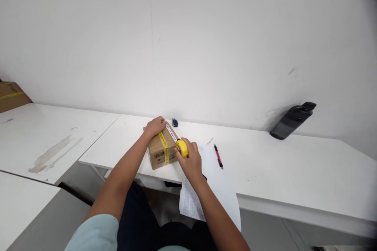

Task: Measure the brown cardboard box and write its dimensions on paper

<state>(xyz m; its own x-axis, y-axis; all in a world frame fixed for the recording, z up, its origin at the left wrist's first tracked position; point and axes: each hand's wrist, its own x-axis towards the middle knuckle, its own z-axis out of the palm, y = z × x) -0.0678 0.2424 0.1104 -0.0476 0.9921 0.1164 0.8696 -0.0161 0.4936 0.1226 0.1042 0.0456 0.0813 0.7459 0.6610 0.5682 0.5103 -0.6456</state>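
A small cardboard box [156, 150] with yellow printed tape and barcode labels sits at the desk's front edge. My right hand [191, 162] grips a yellow tape measure [183, 148] by the box's right side. Its white blade [171, 131] runs out along the top of the box, toward the far edge. At that far end my left hand [155, 126] rests on the box, fingers closed by the blade's tip; the fingertips are partly hidden.
White paper sheets [226, 192] overhang the desk's front edge, with a red and black pen [218, 157] on them. A dark watch [174, 122] lies behind the box. A black bottle [291, 120] leans near the wall. Another cardboard box [13, 98] stands far left.
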